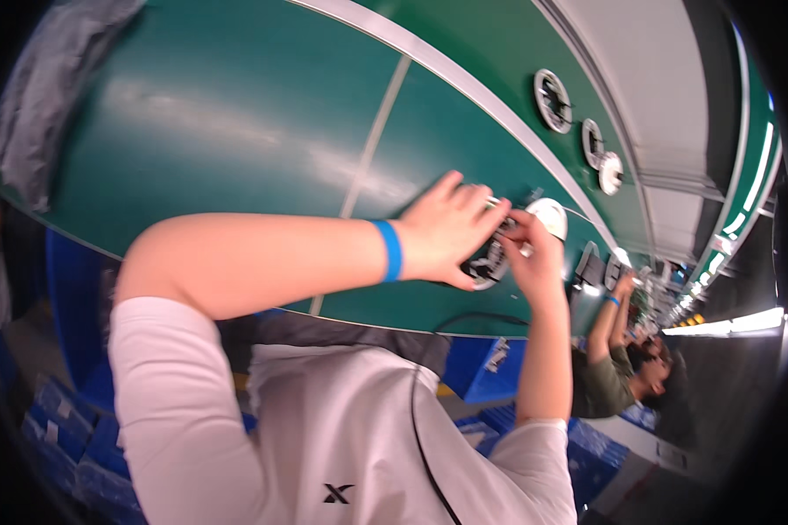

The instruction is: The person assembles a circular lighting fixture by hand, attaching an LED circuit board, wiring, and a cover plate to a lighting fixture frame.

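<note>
On the green bench lies a round part with a white rim and dark insides (488, 268), half covered by my hands. My left hand (446, 229), with a blue band at its wrist, reaches across and grips it, thumb at the near edge and fingers over the far side. At its right side my right hand (537, 255) has thumb and fingertips pinched together by the left fingertips; what they pinch is hidden. Just beyond my right hand sits a white round disc (549, 215), apparently a similar part or cover.
Past a metal rail, a green strip (490, 39) carries several round white-rimmed parts (552, 101). Grey cloth (48, 96) covers the bench's far left end. A dark cable (477, 318) lies by the near edge. At right a co-worker (617, 376) works. Blue bins (490, 367) stand below.
</note>
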The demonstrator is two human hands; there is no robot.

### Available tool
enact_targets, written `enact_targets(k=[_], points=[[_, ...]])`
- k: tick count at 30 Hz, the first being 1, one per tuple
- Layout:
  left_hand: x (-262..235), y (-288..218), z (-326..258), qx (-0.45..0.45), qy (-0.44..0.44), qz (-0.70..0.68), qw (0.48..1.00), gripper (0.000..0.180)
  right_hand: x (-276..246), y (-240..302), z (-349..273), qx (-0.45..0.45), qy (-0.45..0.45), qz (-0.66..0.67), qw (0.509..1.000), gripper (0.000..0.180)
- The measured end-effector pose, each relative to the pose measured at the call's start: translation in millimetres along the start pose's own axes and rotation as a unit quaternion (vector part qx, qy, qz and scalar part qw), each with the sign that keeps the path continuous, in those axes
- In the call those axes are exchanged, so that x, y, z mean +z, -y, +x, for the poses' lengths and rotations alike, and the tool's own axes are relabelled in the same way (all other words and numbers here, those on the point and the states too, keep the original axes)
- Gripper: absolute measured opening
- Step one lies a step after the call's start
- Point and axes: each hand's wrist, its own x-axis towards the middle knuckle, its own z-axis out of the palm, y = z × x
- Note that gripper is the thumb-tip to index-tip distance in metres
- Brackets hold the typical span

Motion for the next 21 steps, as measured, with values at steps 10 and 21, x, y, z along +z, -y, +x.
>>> enact_targets(k=[10, 21], points=[[7.1, -7.7, -1.1, -0.006, 0.004, -0.024, 1.000, 0.114, -2.3, -6.1, -1.5, -0.069, -0.008, -0.067, 0.995, 0.019], [-3.5, -5.2, -0.4, 0.007, -0.015, 0.003, 1.000, 0.109, -3.6, -6.5, -2.0, -0.083, -0.055, -0.064, 0.993, 0.017]])
